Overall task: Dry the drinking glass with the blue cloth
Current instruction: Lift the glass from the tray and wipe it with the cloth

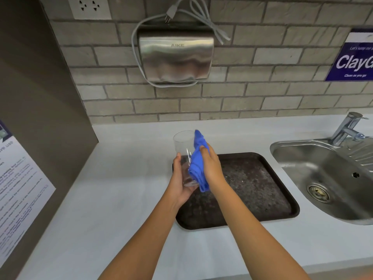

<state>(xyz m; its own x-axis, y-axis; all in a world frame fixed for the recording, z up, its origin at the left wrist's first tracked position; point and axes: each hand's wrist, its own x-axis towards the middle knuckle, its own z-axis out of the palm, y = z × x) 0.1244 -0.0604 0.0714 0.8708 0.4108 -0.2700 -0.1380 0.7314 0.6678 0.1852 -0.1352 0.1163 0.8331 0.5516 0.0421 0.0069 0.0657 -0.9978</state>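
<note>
A clear drinking glass (183, 147) is held above the counter, tilted with its mouth pointing away from me. My left hand (179, 182) grips its lower part and base from the left side. My right hand (212, 166) presses a bunched blue cloth (198, 162) against the glass's right side. The cloth runs from near the rim down past the base, where one end hangs loose. Part of the glass's lower wall is hidden behind the cloth and my fingers.
A dark speckled tray (262, 190) lies on the white counter (121, 188) under my hands. A steel sink (327, 174) with a tap (347, 128) is at the right. A steel hand dryer (175, 57) hangs on the brick wall; a panel with a notice (18, 190) stands left.
</note>
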